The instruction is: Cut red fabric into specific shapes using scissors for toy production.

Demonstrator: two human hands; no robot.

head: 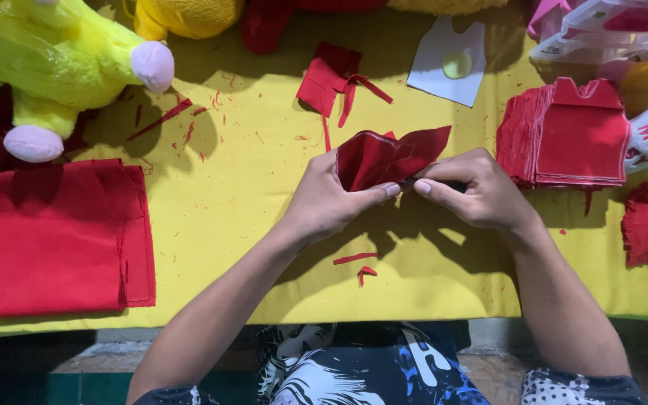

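Red fabric piece (384, 157) is sitting between both hands, held just above the yellow table cover (264, 195). Left hand (331, 199) is pinching its lower edge with thumb and fingers; right hand (478, 191) is gripping the opposite edge, fingertips nearly meeting. Red scraps (358, 266) are lying below. A stack of cut red pieces (571, 135) is resting to the right, folded red cloth (54, 236) and a yellow plush toy (54, 60) to the left.

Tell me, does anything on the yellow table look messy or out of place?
Yes. Small red scraps lie scattered across the yellow table, with two more just below the hands. The stack of cut pieces and the folded red cloth look tidy.
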